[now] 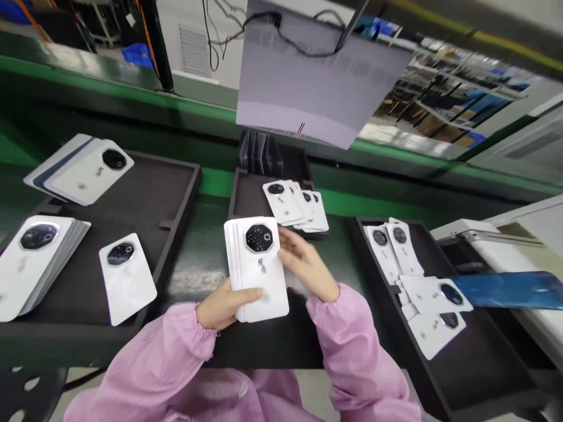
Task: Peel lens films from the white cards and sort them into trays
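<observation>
My left hand point(231, 303) is closed round the lower left of a small stack of white phone back covers point(264, 275), its thumb lying across the front. The top cover has a dark camera area and small dark characters below it. At the stack's upper right edge is my right hand point(307, 264), with the thumb by the front edge and the fingers partly hidden behind. It appears to pinch the edge; whether it grips one cover or several, I cannot tell. Both wrists are in pink sleeves.
Left, a dark tray point(176, 202) holds piled covers and a single white cover point(128, 280). Ahead, a smaller dark tray point(250, 196) carries fanned covers point(281, 202) and upright dark pieces point(259, 153). Right, another tray point(479, 366) holds scattered covers beside a blue sheet point(510, 290). A grey panel point(308, 76) hangs overhead.
</observation>
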`<state>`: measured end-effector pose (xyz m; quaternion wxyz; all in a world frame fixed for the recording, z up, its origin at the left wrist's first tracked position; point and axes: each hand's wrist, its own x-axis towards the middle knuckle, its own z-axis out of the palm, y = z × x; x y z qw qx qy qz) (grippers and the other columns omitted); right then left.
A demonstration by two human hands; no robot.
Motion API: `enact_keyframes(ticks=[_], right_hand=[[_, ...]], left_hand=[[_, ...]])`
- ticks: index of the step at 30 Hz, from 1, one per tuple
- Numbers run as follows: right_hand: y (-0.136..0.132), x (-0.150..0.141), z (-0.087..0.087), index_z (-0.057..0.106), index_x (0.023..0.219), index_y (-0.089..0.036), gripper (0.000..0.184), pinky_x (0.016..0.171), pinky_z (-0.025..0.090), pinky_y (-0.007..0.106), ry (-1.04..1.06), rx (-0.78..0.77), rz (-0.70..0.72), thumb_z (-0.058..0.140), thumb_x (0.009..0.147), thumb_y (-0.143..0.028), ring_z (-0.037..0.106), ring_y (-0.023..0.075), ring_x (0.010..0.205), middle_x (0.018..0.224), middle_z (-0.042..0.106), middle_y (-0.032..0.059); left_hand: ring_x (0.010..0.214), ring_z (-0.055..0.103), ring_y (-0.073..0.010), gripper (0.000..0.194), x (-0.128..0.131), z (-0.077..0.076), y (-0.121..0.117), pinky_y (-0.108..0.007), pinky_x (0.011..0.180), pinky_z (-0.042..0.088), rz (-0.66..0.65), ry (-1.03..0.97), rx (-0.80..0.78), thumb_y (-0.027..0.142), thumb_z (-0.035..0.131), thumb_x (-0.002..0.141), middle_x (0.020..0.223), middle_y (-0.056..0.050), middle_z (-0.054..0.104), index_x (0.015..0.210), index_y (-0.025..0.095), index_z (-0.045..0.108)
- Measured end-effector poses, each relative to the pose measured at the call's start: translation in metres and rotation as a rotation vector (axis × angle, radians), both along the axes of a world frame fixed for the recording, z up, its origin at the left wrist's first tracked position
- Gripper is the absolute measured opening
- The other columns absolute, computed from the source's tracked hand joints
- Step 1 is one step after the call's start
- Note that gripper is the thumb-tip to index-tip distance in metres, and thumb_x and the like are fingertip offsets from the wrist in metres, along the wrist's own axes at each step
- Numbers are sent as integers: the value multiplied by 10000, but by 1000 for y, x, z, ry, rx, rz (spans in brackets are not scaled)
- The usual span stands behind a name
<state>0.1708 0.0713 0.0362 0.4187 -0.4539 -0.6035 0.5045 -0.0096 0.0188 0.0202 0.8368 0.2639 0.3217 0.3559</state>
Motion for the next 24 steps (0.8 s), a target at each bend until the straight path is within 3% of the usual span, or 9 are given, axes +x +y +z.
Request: enact_keyframes(ticks=[2,5,13,24], right_hand=[[-25,-3,-7,574,1099,-215,379,777,526,369,109,-130,123,631,768,-391,630,216,912,1032,659,64],[-38,-5,-15,615,996,-213,267,717,529,325,187,-179,63,634,774,-361,640,191,835,961,680,36],[-36,5,-19,607,997,-216,240,712,522,307,141,-81,-150,617,792,-341,621,175,834,938,674,20],[-38,9,-18,601,1034,-238,221,677,520,275,121,-47,-157,599,817,-277,613,150,807,918,665,2]], left_hand=[[936,654,-283,465,2,-2,0,-373,807,519,3,7,5,187,747,661,1026,-137,700,1104,124,620],[905,667,-276,474,3,-4,0,-357,788,528,-53,-19,-9,237,727,691,1030,-142,697,1134,125,601],[777,695,-306,583,3,-3,3,-349,617,565,-174,-114,-102,170,652,706,990,-161,709,1265,112,496],[857,679,-323,487,6,-4,3,-392,648,580,-226,-181,-123,167,572,786,1052,-177,683,1262,106,490]])
